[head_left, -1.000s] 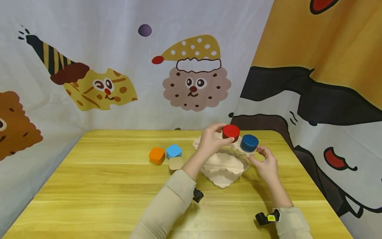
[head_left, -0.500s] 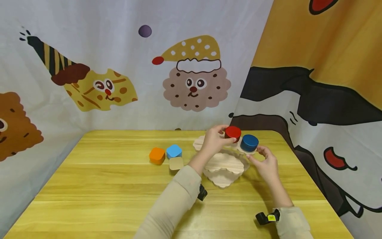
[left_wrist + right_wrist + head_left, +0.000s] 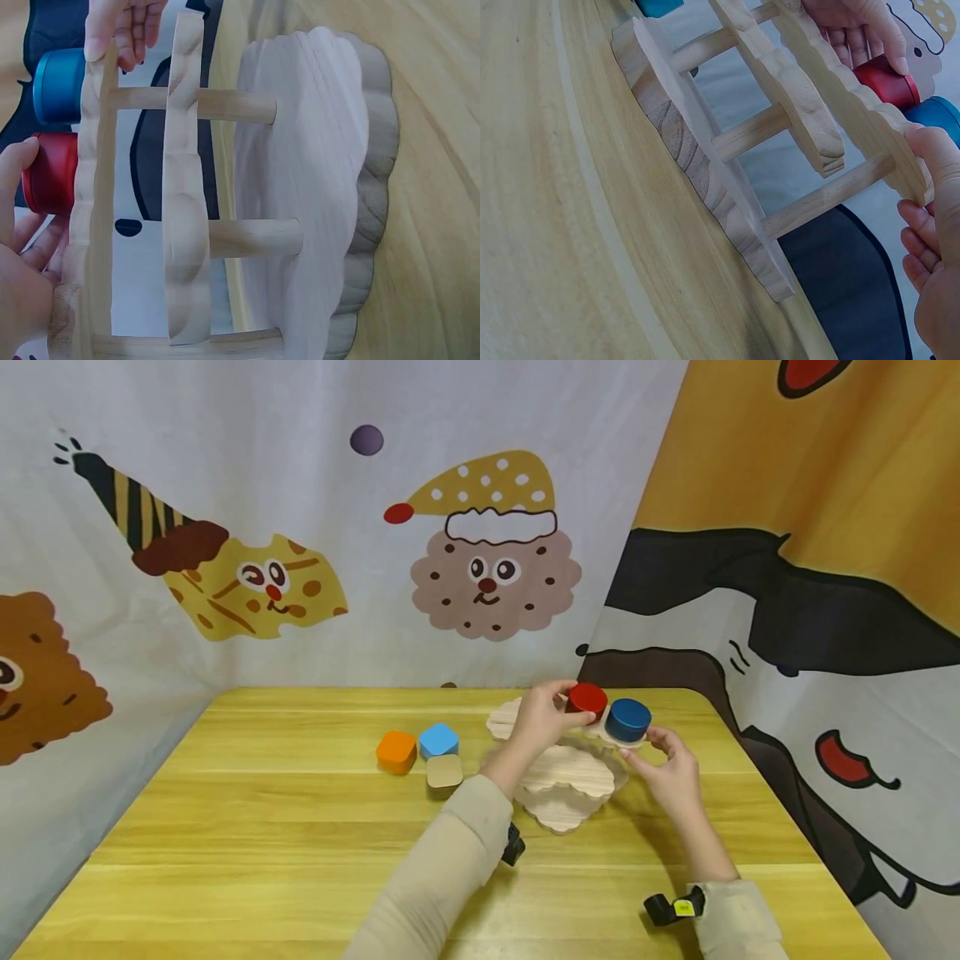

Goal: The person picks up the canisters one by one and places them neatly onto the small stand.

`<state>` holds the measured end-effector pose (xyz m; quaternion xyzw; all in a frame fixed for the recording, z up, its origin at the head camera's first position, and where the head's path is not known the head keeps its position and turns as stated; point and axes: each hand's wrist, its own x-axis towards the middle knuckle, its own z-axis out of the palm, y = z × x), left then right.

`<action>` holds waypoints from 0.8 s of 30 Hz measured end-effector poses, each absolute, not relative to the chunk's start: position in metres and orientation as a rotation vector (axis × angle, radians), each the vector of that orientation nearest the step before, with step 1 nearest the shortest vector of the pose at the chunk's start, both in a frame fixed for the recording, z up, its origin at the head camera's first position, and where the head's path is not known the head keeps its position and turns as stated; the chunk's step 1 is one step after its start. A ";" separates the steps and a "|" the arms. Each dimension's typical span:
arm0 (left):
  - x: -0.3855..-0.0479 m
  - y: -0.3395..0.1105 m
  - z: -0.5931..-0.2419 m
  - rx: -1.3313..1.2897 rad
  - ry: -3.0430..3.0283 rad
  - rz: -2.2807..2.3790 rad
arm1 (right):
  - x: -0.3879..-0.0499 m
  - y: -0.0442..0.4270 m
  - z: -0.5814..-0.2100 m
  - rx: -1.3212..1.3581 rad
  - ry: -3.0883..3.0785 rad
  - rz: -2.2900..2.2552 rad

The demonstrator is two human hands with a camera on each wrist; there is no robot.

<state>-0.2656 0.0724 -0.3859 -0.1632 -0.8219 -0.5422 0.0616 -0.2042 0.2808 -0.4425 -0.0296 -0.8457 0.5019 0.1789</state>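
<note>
A wooden stand [image 3: 566, 770] has scalloped, cloud-shaped boards stacked in tiers and joined by round posts, which show in both wrist views. On its top board [image 3: 847, 94] sits a blue cylinder [image 3: 628, 720] near the right end. My left hand [image 3: 542, 717] pinches a red cylinder [image 3: 587, 700] between thumb and fingers, just left of the blue one. In the left wrist view the red cylinder [image 3: 51, 172] appears flat against the top board; any small gap cannot be made out. The thumb and fingers of my right hand [image 3: 670, 770] grip the board's right edge.
Left of the stand lie an orange block [image 3: 396, 752], a light blue block [image 3: 439, 741] and a tan block [image 3: 444, 772], close together on the wooden table [image 3: 247, 827]. A printed curtain [image 3: 300, 485] hangs behind the table's back edge.
My left hand has shifted slightly right and down with the red cylinder, nearer the top board. The right hand, the blue cylinder and the stand have stayed in place.
</note>
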 end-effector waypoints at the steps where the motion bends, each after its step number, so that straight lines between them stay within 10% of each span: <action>1: -0.266 0.073 -0.386 -0.494 -2.492 -1.631 | -0.204 0.281 -0.442 -0.086 -2.390 1.420; 24: -0.257 0.058 -0.382 -0.447 -2.489 -1.702 | -0.205 0.281 -0.444 -0.058 -2.363 1.418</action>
